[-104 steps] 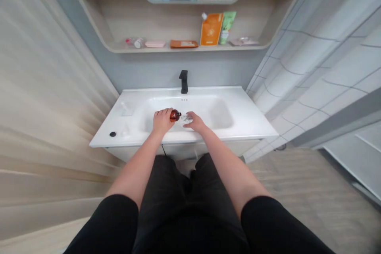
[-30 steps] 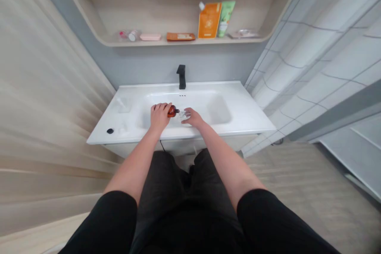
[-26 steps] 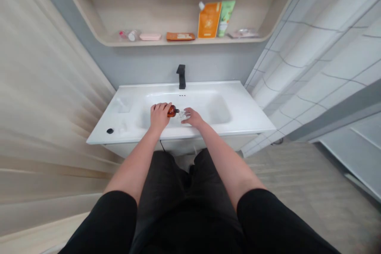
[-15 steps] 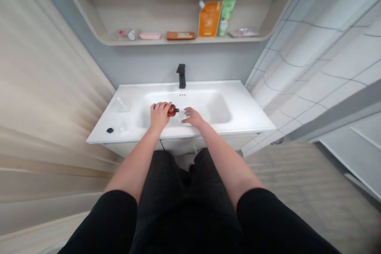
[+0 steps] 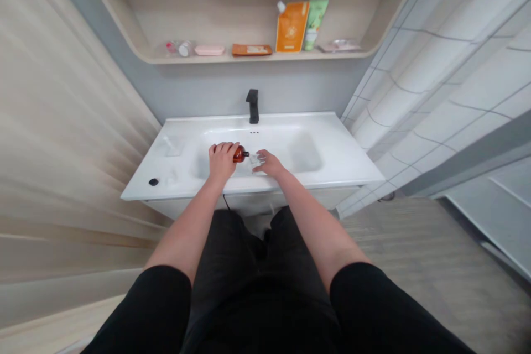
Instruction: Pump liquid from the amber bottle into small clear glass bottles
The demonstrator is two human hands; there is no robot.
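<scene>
Over the white basin, my left hand [image 5: 222,161] is shut around an amber glass bottle [image 5: 239,154], which lies tilted with its narrow neck pointing right. My right hand [image 5: 269,164] holds a small clear glass container [image 5: 256,160] by its side, just right of the bottle's neck. The neck tip and the clear container are very close, and I cannot tell if they touch. My fingers hide part of both objects.
A black faucet [image 5: 253,106] stands behind the white washbasin [image 5: 265,121]. A black stopper [image 5: 153,182] lies on the counter's left. A wooden shelf [image 5: 207,58] holds an orange pouch [image 5: 292,27] and a green tube [image 5: 315,25]. Tiled wall stands to the right.
The view has tilted slightly, shifting the basin upward in the frame. The amber bottle's neck now sits nearer the clear container, and both hands hold the same objects.
</scene>
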